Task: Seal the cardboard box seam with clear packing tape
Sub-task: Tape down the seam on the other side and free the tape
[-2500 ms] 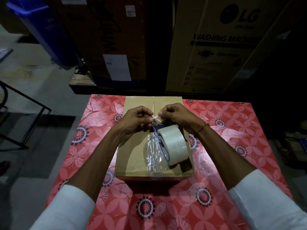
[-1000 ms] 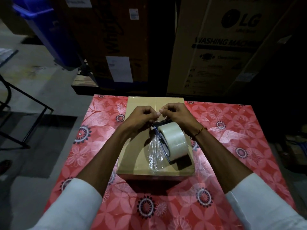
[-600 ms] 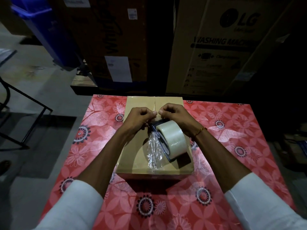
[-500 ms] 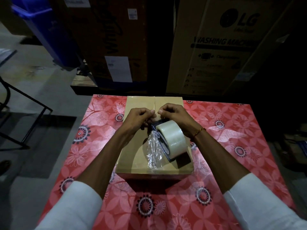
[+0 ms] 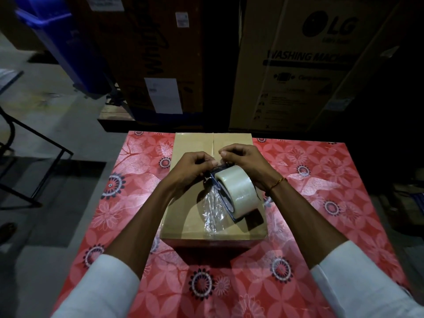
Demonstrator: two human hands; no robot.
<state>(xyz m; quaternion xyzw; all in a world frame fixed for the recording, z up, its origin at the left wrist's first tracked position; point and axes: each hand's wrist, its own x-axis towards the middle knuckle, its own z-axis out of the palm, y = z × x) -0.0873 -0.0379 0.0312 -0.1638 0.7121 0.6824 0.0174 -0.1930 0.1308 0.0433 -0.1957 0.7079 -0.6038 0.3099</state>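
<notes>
Head camera view, looking down at two bare hands meeting over a box. The left hand [image 5: 191,167] and right hand [image 5: 244,160] are both curled, thumbs and fingertips pinched on the loose end of clear tape just above the roll of packing tape [image 5: 236,191]. The roll stands on edge in a dark dispenser, resting on top of the cardboard box [image 5: 183,210], right of its centre seam [image 5: 213,143]. A crinkled strip of clear tape [image 5: 212,211] lies along the near part of the seam, down to the front edge. A thin gold bracelet [image 5: 276,183] circles the right wrist, and white sleeves [image 5: 98,288] cover both forearms. The box sits on a table with a red flowered cloth [image 5: 119,203]. Behind stand large cartons, one printed LG washing machine [image 5: 305,65].
</notes>
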